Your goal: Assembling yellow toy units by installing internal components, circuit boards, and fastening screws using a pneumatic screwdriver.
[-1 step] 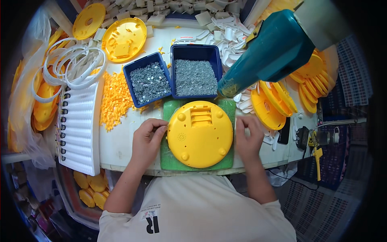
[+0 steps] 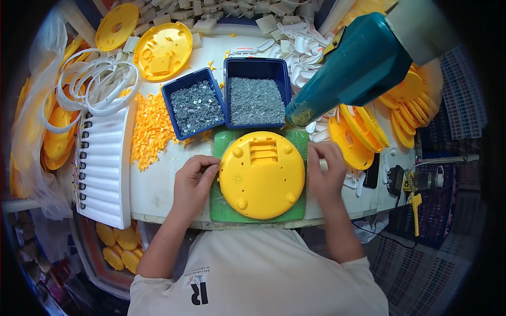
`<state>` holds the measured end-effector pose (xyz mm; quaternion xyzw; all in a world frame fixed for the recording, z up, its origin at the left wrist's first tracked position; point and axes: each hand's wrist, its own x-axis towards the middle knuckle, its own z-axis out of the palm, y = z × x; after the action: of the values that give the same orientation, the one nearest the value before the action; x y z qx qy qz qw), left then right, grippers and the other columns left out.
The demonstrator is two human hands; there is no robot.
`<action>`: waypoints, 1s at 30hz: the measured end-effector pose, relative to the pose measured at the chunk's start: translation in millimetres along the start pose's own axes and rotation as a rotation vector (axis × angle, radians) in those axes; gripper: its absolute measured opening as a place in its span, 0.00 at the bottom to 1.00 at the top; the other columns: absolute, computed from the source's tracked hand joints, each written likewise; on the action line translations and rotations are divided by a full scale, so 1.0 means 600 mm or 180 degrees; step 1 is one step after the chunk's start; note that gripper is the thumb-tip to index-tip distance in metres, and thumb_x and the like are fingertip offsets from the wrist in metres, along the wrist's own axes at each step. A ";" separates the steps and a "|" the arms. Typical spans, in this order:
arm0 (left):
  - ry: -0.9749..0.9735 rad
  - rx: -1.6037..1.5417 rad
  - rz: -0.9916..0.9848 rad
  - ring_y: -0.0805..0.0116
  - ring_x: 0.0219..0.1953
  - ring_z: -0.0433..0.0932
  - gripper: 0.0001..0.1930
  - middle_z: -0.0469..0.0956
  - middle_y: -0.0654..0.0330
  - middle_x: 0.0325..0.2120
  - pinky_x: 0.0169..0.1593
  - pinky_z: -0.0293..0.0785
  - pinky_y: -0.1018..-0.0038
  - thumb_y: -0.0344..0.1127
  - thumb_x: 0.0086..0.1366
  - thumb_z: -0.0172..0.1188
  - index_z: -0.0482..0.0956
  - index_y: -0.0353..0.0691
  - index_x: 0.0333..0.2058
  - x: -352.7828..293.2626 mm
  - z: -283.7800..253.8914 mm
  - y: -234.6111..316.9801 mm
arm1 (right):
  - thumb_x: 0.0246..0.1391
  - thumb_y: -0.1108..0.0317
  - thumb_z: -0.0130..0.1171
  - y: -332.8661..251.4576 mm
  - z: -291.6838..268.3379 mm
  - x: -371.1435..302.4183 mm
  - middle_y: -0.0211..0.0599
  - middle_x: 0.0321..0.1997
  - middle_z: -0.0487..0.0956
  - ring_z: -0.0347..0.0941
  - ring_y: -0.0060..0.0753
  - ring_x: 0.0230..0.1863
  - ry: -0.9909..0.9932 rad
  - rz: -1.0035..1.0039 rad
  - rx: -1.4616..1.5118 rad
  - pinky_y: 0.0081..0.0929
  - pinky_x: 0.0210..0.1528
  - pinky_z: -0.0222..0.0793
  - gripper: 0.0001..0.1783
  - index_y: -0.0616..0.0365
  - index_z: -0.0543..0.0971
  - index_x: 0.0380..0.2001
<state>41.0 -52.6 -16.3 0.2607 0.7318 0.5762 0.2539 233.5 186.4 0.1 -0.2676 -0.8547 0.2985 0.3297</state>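
A round yellow plastic housing (image 2: 262,189) lies flat on a green mat (image 2: 219,203) straight in front of me. It has a slotted battery compartment at its far side, round feet and small holes. At its left rim my left hand (image 2: 193,176) is closed, thumb and forefinger together at the edge. To the right of the housing and apart from it is my right hand (image 2: 327,171). Its thumb and forefinger come together in a pinch; whatever may be between the tips is too small or hidden to make out.
Two blue bins (image 2: 256,124) of small metal screws and washers stand beyond the mat. Left are loose yellow bits (image 2: 145,131), white rings (image 2: 113,110) and a white ridged tray (image 2: 105,168). A teal power tool (image 2: 350,68) juts in from the right, above yellow discs (image 2: 345,142).
My right hand has shifted slightly upward, away from me. The left hand and the yellow housing stay in place.
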 end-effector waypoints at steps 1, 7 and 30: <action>0.0052 -0.0146 -0.0097 0.78 0.42 0.78 0.06 0.82 0.64 0.39 0.48 0.75 0.79 0.27 0.73 0.62 0.81 0.33 0.45 -0.005 0.001 -0.002 | 0.59 0.78 0.63 0.000 0.006 0.042 0.42 0.38 0.81 0.79 0.38 0.40 -0.0185 -0.0268 -0.0087 0.30 0.45 0.74 0.05 0.66 0.84 0.39; 0.0122 -0.0479 -0.0384 0.80 0.40 0.78 0.07 0.82 0.65 0.38 0.46 0.75 0.81 0.28 0.72 0.64 0.80 0.33 0.46 -0.016 0.001 -0.001 | 0.55 0.72 0.69 -0.006 0.097 0.194 0.40 0.44 0.82 0.77 0.47 0.50 -0.0938 -0.0841 -0.0732 0.39 0.55 0.74 0.08 0.59 0.85 0.39; 0.0140 0.0398 0.0501 0.63 0.45 0.82 0.05 0.81 0.52 0.44 0.50 0.79 0.71 0.22 0.68 0.62 0.80 0.32 0.41 -0.019 0.014 -0.006 | 0.57 0.72 0.66 -0.026 0.120 0.193 0.40 0.48 0.82 0.75 0.45 0.55 -0.0832 -0.1280 -0.0107 0.39 0.60 0.69 0.04 0.59 0.82 0.34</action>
<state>54.8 -55.2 -20.9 0.3199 0.7490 0.5532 0.1751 103.3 227.4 14.2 -0.0565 -0.9311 0.2447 0.2647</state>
